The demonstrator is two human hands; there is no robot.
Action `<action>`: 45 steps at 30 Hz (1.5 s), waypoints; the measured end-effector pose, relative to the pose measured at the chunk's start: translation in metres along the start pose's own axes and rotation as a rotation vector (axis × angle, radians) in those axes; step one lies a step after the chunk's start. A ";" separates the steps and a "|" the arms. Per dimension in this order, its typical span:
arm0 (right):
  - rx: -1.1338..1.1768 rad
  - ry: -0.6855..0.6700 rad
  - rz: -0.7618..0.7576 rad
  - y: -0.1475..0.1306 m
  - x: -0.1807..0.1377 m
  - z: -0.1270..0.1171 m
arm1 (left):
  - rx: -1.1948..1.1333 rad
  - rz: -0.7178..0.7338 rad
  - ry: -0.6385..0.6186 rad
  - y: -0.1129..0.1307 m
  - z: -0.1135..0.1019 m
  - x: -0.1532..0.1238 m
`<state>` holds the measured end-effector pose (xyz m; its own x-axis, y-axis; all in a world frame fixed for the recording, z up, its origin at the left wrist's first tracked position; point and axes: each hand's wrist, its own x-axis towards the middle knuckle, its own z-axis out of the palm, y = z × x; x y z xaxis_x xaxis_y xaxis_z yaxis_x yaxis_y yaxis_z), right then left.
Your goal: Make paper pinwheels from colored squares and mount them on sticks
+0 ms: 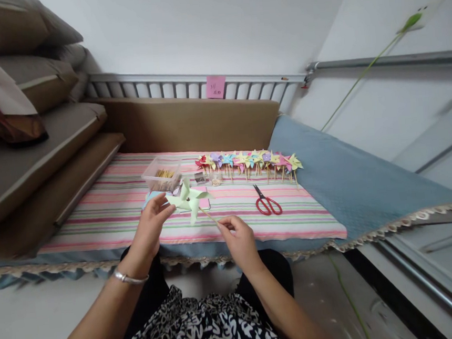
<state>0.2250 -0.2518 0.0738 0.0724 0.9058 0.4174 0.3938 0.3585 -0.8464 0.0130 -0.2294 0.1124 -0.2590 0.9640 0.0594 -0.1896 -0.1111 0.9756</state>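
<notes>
A pale green paper pinwheel (189,198) on a thin wooden stick (208,215) is held up over the table. The fingers of my right hand (237,237) pinch the stick near its lower end. My left hand (153,220) is at the left blade, thumb and forefinger apart on either side of its tip; whether they press on it is hard to see. Behind the pinwheel lie pink and light blue paper sheets (204,203), partly hidden. A clear plastic box (159,183) with short yellowish sticks stands further back, beside two small containers, one of them grey (200,178).
Scissors with red handles (269,206) lie to the right on the striped cloth (231,227). Behind them stands a long row of coloured pinwheels (249,159). Stacked cushions (42,148) rise on the left. A brown board (194,125) leans before the radiator (148,89).
</notes>
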 end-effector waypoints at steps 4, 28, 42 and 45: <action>0.193 0.003 0.186 -0.004 0.004 0.009 | -0.236 -0.236 -0.061 -0.021 0.011 -0.020; -0.101 0.065 -0.315 -0.040 0.039 0.002 | -0.190 -0.335 -0.245 -0.027 0.037 -0.040; -0.113 0.236 -0.317 -0.033 0.041 0.011 | -0.239 -0.336 -0.420 -0.010 0.059 -0.057; -0.120 0.237 -0.322 -0.031 0.039 0.011 | -0.330 -0.393 -0.413 -0.006 0.061 -0.056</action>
<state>0.2056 -0.2251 0.1130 0.1316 0.6697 0.7308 0.5335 0.5735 -0.6217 0.0867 -0.2679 0.1160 0.2611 0.9540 -0.1475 -0.4932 0.2632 0.8291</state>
